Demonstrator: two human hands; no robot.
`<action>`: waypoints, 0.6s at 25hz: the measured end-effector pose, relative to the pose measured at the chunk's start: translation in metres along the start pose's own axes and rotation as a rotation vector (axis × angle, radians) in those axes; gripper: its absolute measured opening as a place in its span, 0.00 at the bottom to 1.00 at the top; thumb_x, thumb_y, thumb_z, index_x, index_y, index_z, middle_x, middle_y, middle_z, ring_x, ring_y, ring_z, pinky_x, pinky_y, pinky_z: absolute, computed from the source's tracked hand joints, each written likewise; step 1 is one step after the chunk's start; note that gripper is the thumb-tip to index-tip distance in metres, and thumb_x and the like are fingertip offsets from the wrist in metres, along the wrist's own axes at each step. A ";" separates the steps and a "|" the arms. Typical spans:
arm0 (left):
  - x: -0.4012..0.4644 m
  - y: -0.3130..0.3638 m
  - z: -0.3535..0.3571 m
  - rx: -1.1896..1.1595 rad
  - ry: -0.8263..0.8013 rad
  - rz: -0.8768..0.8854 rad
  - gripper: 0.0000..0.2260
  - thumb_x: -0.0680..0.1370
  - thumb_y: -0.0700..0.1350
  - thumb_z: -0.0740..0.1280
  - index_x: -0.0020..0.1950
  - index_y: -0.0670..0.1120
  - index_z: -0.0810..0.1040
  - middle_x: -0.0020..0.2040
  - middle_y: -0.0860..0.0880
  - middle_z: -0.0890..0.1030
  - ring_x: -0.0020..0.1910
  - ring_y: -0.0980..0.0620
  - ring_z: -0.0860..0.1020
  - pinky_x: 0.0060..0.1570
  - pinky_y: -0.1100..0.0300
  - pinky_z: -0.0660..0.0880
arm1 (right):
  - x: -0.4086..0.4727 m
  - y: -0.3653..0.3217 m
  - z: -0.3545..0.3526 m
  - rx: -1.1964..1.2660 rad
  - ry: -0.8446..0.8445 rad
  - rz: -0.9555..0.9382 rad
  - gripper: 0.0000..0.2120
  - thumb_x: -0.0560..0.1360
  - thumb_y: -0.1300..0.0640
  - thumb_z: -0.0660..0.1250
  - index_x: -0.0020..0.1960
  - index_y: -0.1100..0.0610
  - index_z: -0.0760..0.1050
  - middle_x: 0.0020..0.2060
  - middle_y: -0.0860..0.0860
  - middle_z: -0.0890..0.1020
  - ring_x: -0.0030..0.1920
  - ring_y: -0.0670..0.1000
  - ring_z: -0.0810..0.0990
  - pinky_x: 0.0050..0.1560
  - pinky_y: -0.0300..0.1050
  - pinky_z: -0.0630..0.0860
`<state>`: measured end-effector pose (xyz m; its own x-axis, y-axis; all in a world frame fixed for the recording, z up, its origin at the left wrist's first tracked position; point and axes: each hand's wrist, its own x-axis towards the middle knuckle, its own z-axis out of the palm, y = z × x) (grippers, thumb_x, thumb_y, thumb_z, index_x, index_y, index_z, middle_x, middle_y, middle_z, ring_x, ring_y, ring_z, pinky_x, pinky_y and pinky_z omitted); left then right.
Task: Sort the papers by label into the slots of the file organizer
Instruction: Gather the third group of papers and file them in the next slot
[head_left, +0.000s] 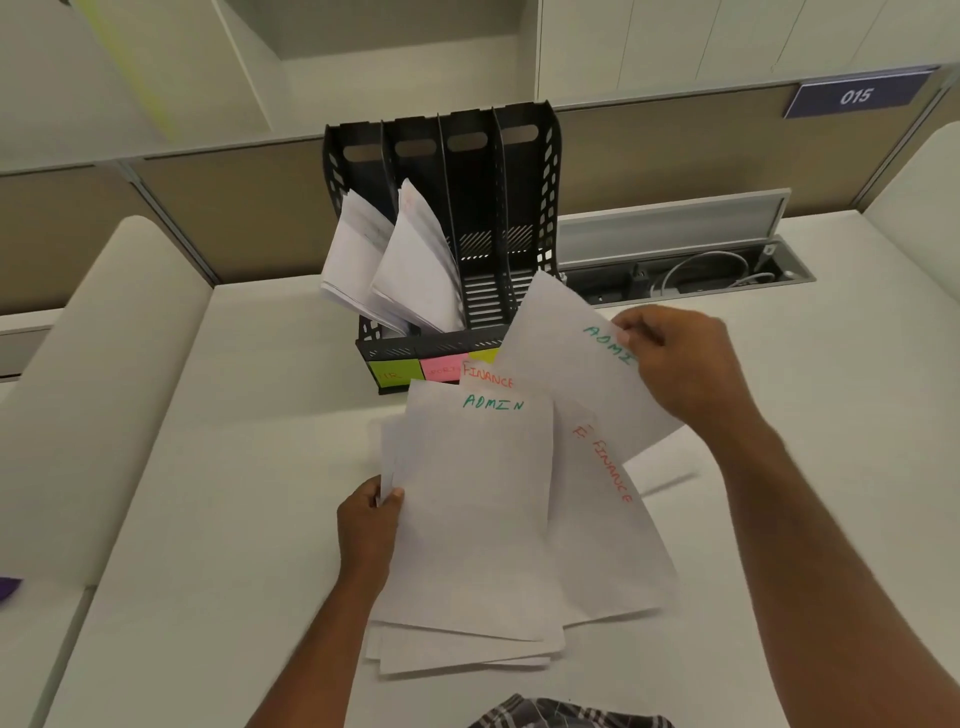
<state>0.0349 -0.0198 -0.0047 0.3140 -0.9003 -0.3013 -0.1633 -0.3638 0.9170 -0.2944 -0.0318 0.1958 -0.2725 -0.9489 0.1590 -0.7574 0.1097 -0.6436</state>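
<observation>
A black file organizer (524, 171) with several slots stands at the back of the desk. Its two left slots hold curled white papers (410, 265); the two right slots look empty. Coloured sticky labels (394, 371) line its front. My left hand (369, 525) grips the left edge of a fanned stack of papers (472, 519); the top sheet reads ADMIN, with two sheets marked FINANCE behind it. My right hand (680, 364) pinches the top corner of a single ADMIN sheet (571, 358), held in front of the organizer's right end.
An open cable tray (691, 275) with wires lies right of the organizer. A partition wall (234, 208) with a "015" sign (854, 96) runs behind. White cushioned dividers (93, 364) flank the desk (234, 467).
</observation>
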 end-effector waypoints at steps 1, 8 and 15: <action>-0.001 0.000 0.001 -0.007 0.000 -0.012 0.08 0.79 0.39 0.69 0.41 0.48 0.82 0.37 0.51 0.80 0.35 0.51 0.74 0.40 0.59 0.72 | -0.001 -0.012 -0.012 0.005 0.044 -0.066 0.08 0.80 0.58 0.65 0.50 0.49 0.82 0.40 0.44 0.83 0.33 0.42 0.79 0.29 0.36 0.74; 0.003 -0.008 -0.002 -0.058 -0.032 -0.064 0.12 0.79 0.43 0.70 0.39 0.36 0.78 0.36 0.44 0.73 0.37 0.48 0.67 0.40 0.54 0.65 | -0.013 -0.095 -0.093 0.088 -0.178 -0.345 0.13 0.77 0.60 0.70 0.46 0.41 0.82 0.39 0.38 0.85 0.37 0.36 0.81 0.31 0.26 0.73; 0.009 -0.005 -0.007 -0.152 -0.134 -0.108 0.08 0.77 0.38 0.71 0.51 0.49 0.86 0.49 0.46 0.88 0.48 0.45 0.86 0.52 0.50 0.82 | 0.047 -0.059 -0.020 0.075 -0.568 -0.139 0.07 0.75 0.63 0.72 0.48 0.52 0.85 0.37 0.48 0.86 0.35 0.41 0.81 0.34 0.29 0.76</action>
<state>0.0449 -0.0241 -0.0102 0.1929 -0.8854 -0.4230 0.0107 -0.4292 0.9032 -0.2741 -0.0772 0.2563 0.2026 -0.9649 -0.1673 -0.7137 -0.0285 -0.6999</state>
